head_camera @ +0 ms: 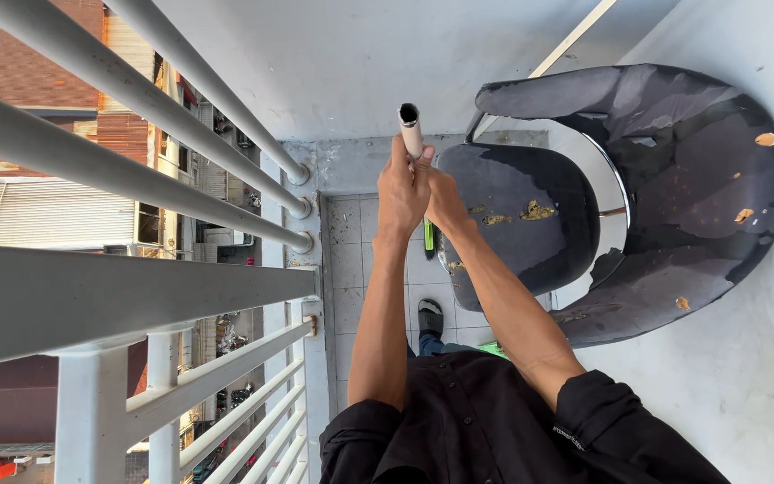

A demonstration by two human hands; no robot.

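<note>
Both of my hands grip one pale grey tube handle [409,125], whose hollow top end points up toward the camera. My left hand [399,190] wraps the handle from the left, and my right hand [443,199] closes on it just below and to the right. A green section of the same pole [428,235] shows beneath the hands, running down toward the tiled balcony floor [345,235]. What is at the pole's lower end is hidden by my arms.
A worn black office chair [624,193] with torn padding stands against the white wall at the right. A grey metal balcony railing [127,170] runs along the left, with rooftops far below. My sandalled foot [429,317] stands on the tiles.
</note>
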